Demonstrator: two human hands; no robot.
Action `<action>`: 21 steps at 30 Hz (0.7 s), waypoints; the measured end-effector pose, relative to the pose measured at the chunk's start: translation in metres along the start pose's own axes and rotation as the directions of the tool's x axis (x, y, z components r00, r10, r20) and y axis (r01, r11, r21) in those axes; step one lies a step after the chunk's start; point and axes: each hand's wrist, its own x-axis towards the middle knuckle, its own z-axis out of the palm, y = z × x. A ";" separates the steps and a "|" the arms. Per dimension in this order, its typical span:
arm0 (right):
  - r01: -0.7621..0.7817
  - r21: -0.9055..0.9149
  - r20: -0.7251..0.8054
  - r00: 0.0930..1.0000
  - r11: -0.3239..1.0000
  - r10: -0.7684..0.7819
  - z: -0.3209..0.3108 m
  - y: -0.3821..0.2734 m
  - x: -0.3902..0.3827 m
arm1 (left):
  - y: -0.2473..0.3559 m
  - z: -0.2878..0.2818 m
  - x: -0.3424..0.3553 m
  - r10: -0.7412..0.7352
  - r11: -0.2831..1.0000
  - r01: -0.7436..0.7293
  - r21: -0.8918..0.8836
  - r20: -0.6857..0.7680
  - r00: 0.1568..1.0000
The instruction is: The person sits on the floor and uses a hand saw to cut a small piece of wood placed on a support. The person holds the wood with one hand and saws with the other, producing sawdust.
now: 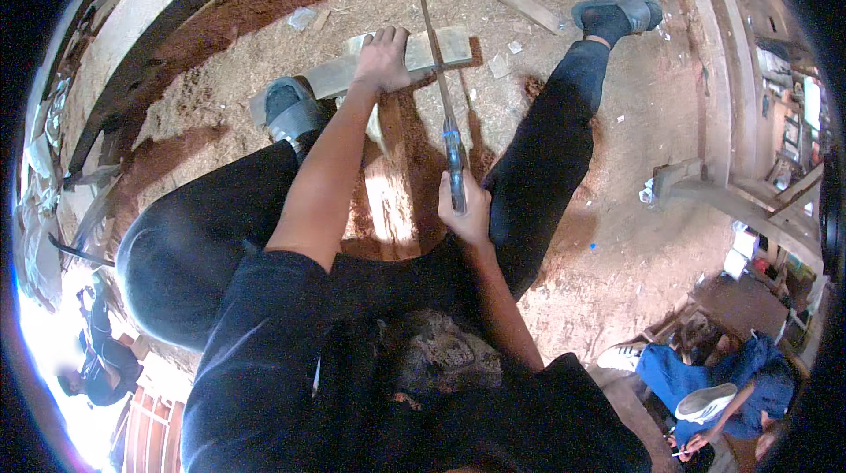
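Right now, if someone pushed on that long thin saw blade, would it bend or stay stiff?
The saw blade looks long and very thin, so it would probably flex sideways. The right hand grips its handle; the left hand presses the wood block, which likely stays put.

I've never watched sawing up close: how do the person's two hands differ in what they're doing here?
The left hand lies spread on the pale wooden block, arm stretched forward; the right hand is closed round the blue handle of the handsaw, drawn close to the body. Both are bare.

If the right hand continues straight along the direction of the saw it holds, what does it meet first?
Probably the pale wooden block that the left hand presses down. The right hand points up along the saw, whose blade crosses that block; depth is unclear.
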 end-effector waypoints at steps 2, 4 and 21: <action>0.069 0.057 -0.023 0.997 0.996 -0.068 0.003 -0.010 0.019 | -0.009 0.009 -0.002 0.036 0.999 -0.035 0.011 -0.106 0.994; 0.073 0.019 -0.032 0.997 0.997 -0.072 0.011 -0.015 0.055 | 0.002 0.010 -0.001 0.069 0.998 -0.069 0.001 -0.001 0.998; 0.242 0.026 -0.115 0.964 0.970 -0.238 0.024 -0.003 0.035 | 0.001 0.003 -0.008 -0.018 1.000 0.018 -0.004 0.082 0.996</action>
